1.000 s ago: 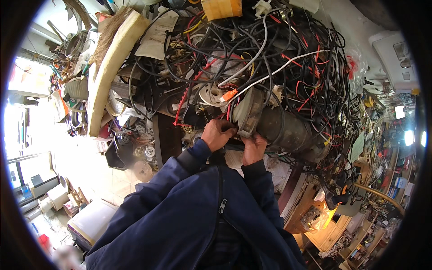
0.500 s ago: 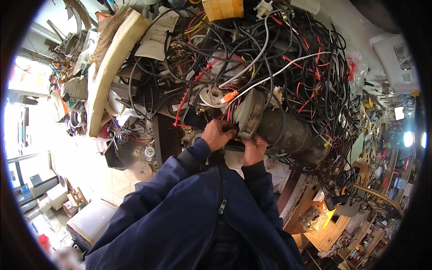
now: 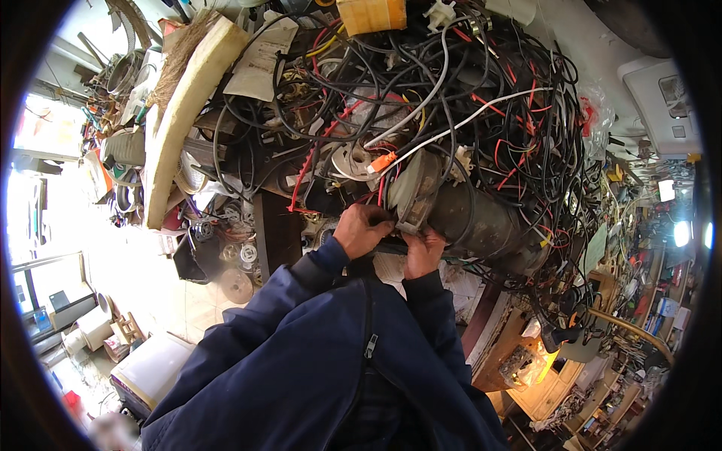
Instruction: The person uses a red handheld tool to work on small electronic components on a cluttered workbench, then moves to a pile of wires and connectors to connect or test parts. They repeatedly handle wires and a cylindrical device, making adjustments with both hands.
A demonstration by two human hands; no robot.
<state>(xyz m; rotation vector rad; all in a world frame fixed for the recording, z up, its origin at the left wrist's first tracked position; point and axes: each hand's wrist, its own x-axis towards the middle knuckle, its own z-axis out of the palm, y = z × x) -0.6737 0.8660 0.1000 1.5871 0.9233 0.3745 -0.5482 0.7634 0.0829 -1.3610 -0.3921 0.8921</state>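
Note:
My left hand (image 3: 361, 229) has thumb and fingers pinched at the left lower edge of a round, dirty grey housing (image 3: 410, 188); what they hold is hidden. My right hand (image 3: 425, 249) is closed at the lower right of that housing, its fingertips hidden under the rim. A dark, dusty cylinder (image 3: 474, 216) extends to the right from the housing. Red wires (image 3: 382, 186) hang just above my left fingers. A white cable with an orange connector (image 3: 382, 161) lies over the pile above the housing.
A dense tangle of black, red and white cables (image 3: 519, 113) covers the bench. A long pale foam strip (image 3: 180, 113) stands at left, near a yellow block (image 3: 372, 12) at top. Wheels and black bins (image 3: 195, 255) sit lower left; wooden furniture (image 3: 545, 391) and cluttered shelves (image 3: 654, 278) are at right.
Both hands have shifted very slightly at the housing's lower edge, my left one a little downward. Their grip looks the same, and the pile has not visibly moved.

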